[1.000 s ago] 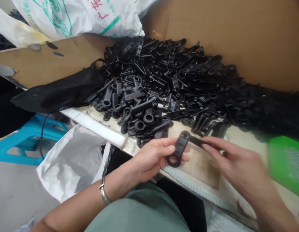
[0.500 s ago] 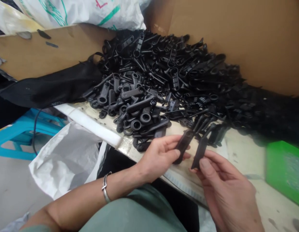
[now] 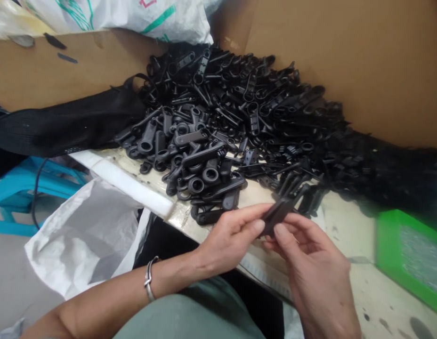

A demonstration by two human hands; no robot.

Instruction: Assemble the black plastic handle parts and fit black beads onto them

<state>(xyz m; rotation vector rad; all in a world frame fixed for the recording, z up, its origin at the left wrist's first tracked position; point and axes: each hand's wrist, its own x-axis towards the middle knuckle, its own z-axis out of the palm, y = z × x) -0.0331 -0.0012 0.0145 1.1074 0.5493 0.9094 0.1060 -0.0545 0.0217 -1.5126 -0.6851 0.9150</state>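
My left hand (image 3: 232, 238) is closed on a long black plastic part (image 3: 274, 214) above the table's front edge. My right hand (image 3: 312, 247) pinches a second black plastic part (image 3: 286, 208) right beside it. The two parts lie against each other, or nearly so; whether they are joined I cannot tell. Fingers cover their lower ends. Behind my hands, a big heap of similar black plastic parts (image 3: 225, 99) with round ring ends covers the table (image 3: 340, 230). Several slim black parts (image 3: 312, 197) stand close beyond my fingertips.
A green bin (image 3: 388, 249) with small shiny pieces sits at the right. Cardboard (image 3: 345, 56) walls the back. At the left are a black cloth (image 3: 70, 117), a blue stool (image 3: 24, 193) and an open white sack (image 3: 87, 235). A printed white bag (image 3: 133, 19) lies behind.
My right hand has moved left, bringing its black part up against the one in my left hand. The gap between the two parts has closed. The view has shifted slightly.
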